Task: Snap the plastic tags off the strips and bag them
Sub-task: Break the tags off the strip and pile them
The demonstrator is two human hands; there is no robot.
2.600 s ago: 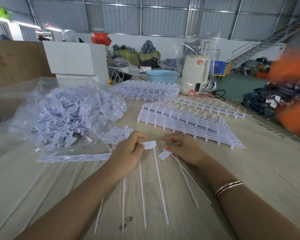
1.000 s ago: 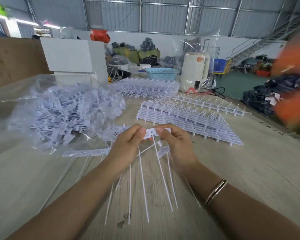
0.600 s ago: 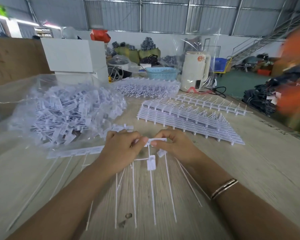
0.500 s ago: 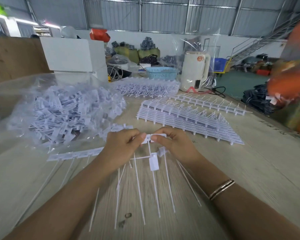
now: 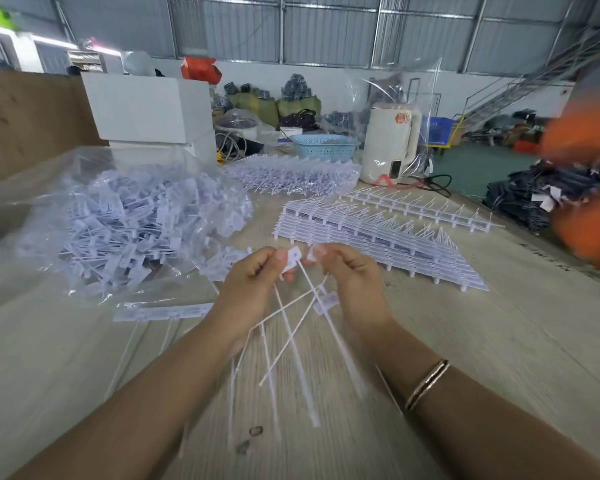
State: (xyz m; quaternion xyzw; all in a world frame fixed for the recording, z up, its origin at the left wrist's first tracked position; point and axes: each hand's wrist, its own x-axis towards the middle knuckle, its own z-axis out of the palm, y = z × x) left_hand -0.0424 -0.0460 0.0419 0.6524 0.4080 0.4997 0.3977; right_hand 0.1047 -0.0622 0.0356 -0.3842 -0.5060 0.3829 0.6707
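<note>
My left hand (image 5: 253,285) and my right hand (image 5: 352,282) are raised over the wooden table (image 5: 499,341), each pinching the head of a white plastic tag (image 5: 293,258). Several long thin tag tails hang down from both hands and cross each other. Another tag head (image 5: 326,302) dangles below my right hand. A partly stripped strip (image 5: 163,311) lies flat to the left. The clear plastic bag (image 5: 118,220), heaped with loose tags, lies at the left. A stack of full strips (image 5: 378,244) lies just beyond my right hand.
More strips (image 5: 420,209) lie farther right, and another pile (image 5: 291,174) sits at the back. A white box (image 5: 149,109), a blue basket (image 5: 323,145) and a cream kettle (image 5: 392,147) stand at the table's far edge. A blurred orange shape (image 5: 589,188) is at the right.
Both hands have lifted off the table and pulled slightly apart. The tag heads that were joined between my fingers are now separate, and the tails swing and cross below.
</note>
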